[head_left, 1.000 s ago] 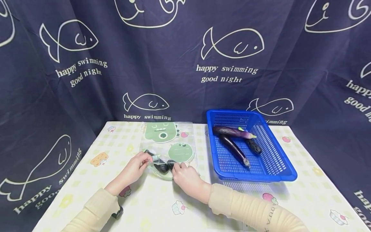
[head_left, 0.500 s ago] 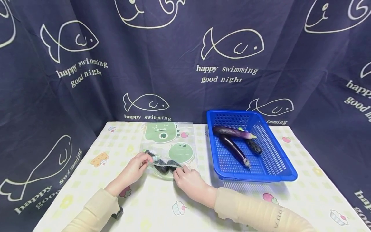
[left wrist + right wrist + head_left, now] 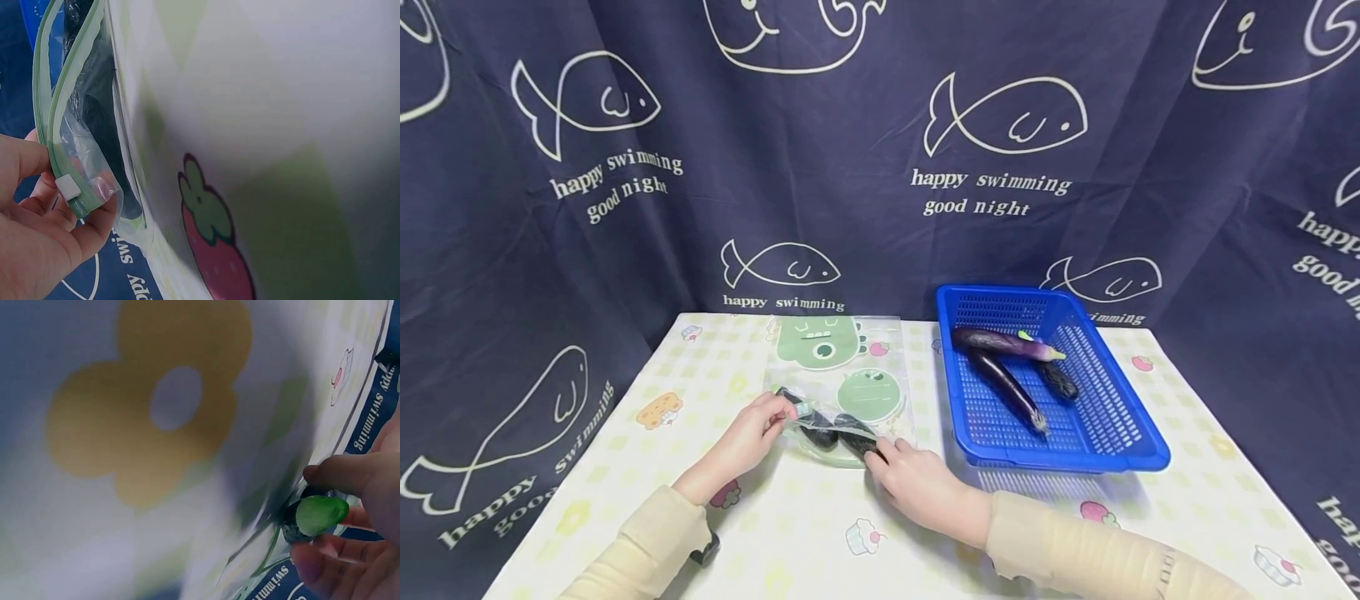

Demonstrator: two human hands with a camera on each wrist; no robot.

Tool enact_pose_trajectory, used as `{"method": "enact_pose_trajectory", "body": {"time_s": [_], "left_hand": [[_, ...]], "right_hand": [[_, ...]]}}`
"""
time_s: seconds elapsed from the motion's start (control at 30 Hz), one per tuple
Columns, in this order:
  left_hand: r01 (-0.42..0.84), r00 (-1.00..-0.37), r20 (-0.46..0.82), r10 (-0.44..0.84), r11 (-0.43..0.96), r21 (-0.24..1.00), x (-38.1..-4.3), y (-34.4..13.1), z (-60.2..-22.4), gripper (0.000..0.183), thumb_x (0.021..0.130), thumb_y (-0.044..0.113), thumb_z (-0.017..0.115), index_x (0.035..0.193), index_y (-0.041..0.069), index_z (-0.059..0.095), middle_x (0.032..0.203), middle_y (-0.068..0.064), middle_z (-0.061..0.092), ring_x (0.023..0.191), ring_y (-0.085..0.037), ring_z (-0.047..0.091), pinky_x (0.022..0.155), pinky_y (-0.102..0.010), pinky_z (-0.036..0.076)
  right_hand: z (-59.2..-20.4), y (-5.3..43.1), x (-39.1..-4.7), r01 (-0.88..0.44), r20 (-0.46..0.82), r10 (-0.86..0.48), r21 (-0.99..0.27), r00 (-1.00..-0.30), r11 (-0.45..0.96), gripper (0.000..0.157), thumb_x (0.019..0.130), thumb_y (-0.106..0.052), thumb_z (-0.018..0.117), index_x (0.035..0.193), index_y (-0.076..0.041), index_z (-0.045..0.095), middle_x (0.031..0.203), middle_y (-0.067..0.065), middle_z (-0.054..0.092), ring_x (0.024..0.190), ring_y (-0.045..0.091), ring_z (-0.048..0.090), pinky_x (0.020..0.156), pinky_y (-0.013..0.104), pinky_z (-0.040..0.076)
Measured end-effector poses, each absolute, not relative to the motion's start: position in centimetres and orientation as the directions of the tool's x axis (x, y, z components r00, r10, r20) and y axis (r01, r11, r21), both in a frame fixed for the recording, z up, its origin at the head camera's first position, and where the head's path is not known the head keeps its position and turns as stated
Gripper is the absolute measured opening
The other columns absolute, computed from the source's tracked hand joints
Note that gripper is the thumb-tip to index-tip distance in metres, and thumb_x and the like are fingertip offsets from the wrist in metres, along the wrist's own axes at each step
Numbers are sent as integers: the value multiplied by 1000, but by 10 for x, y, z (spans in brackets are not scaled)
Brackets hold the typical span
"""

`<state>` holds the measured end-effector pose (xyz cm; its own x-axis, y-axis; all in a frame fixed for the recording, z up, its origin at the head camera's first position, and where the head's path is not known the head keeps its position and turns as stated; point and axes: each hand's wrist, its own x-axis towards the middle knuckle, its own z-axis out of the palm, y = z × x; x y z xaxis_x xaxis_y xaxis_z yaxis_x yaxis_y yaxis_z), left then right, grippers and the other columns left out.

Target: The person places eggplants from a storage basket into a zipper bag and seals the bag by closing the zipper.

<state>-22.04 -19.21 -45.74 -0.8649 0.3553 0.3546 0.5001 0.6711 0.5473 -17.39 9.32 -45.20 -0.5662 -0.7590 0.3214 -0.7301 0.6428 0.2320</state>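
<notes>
A clear zip bag (image 3: 868,396) with green cartoon prints lies flat, its mouth toward the person. My left hand (image 3: 752,433) pinches the left corner of that mouth, fingers around the green zip strip beside its white slider (image 3: 68,186). At the opening's right side, my right hand (image 3: 917,487) holds the near end of a dark eggplant (image 3: 854,437) between thumb and fingers. Its bright green cap (image 3: 320,514) shows between them in the right wrist view; the far part reaches into the bag. Another dark eggplant (image 3: 817,435) lies inside, to the left.
On the right stands a blue plastic basket (image 3: 1067,461) with two purple eggplants (image 3: 1007,390) and a darker, wrinkled dark piece (image 3: 1057,379) in it. A patterned cloth (image 3: 820,533) covers the table, and a navy curtain (image 3: 872,167) hangs behind.
My right hand has moved right and toward the person, and more of the dark eggplant shows at the bag's mouth. The left hand has stayed at its corner.
</notes>
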Motion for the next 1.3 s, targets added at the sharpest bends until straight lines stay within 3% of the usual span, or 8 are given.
{"method": "enact_pose_trajectory", "body": {"time_s": [0.27, 0.57, 0.9, 1.3], "left_hand": [[477, -878, 328, 348, 682, 554, -220, -191, -456, 23, 85, -7, 59, 90, 16, 60, 84, 4, 52, 72, -8, 46, 63, -22, 44], [500, -865, 351, 357, 672, 547, -220, -191, -457, 23, 85, -7, 60, 90, 16, 60, 84, 4, 52, 72, -7, 47, 62, -22, 45], [489, -872, 335, 358, 677, 550, -220, -192, -457, 23, 86, -5, 59, 90, 17, 59, 84, 5, 50, 72, -7, 46, 63, -22, 44], [485, -874, 333, 354, 679, 551, -220, -192, -456, 23, 86, -5, 59, 90, 18, 59, 82, 6, 49, 71, -8, 45, 62, -22, 44]], "right_hand": [[-451, 104, -172, -781, 362, -782, 188, -508, 595, 30, 76, -20, 71, 102, -14, 57, 91, -1, 52, 72, 13, 56, 44, 24, 45], [-453, 114, -168, -799, 341, -801, 187, -493, 571, 38, 75, -20, 73, 108, -14, 57, 98, -1, 53, 77, 13, 58, 49, 25, 48], [-450, 121, -166, -831, 342, -826, 183, -448, 526, 33, 72, -18, 75, 100, -14, 59, 96, -3, 54, 77, 11, 58, 56, 22, 50], [-449, 122, -165, -846, 320, -848, 198, -421, 495, 33, 72, -17, 75, 102, -10, 61, 100, -1, 57, 85, 11, 61, 65, 22, 53]]}}
